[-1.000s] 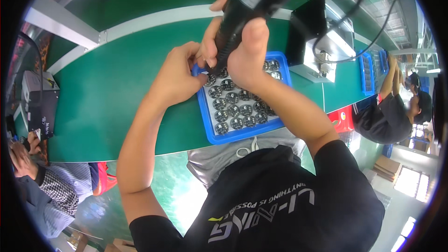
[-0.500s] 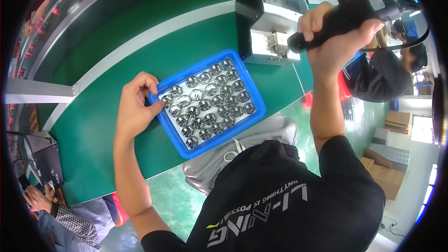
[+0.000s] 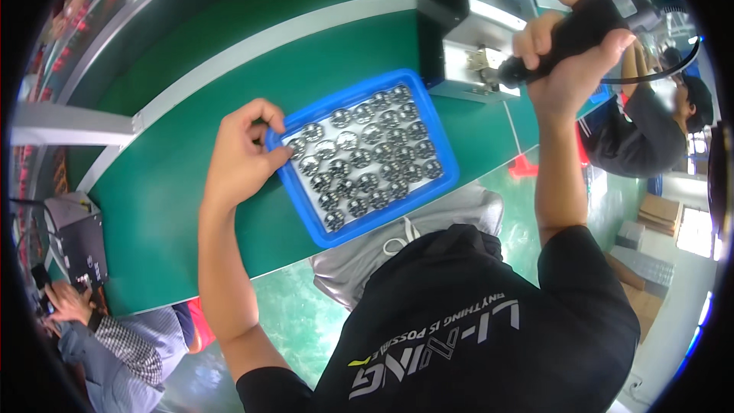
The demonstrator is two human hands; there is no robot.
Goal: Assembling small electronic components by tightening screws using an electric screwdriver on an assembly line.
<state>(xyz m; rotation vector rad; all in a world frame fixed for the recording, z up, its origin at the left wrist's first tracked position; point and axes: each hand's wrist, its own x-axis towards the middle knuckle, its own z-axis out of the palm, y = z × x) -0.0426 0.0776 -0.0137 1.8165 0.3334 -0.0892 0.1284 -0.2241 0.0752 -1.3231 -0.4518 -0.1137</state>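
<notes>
Blue tray [image 3: 390,213] of shiny round discs [image 3: 360,158] at the left hand [image 3: 241,154], black tool [image 3: 589,27] in the right hand [image 3: 569,61]

A smooth green tabletop [image 3: 168,214] runs under the left hand and the tray; nearer than both hands is the person's black shirt [image 3: 489,329], with glossy green floor [image 3: 275,302] past the table edge. Just beyond the right hand's fingers stands a black and silver machine [image 3: 462,50]. Well to the left of the left hand are a dark box [image 3: 80,241] and a co-worker's checked sleeve [image 3: 126,344]; far to the right of the right hand sit a person in dark clothing [image 3: 634,141] and cardboard cartons [image 3: 661,214].

Fine detail on the discs is blurred. The tool's tip lies in front of the machine's metal fitting; whether they touch cannot be told. Both co-workers are partly cut off.

The tray's corner lies at the left hand's half-curled fingers and thumb; whether they grip it is unclear. The discs stretch rightward from there in rows. The right hand, wrapped around the tool, is up and to the right of the tray, apart from it.
</notes>
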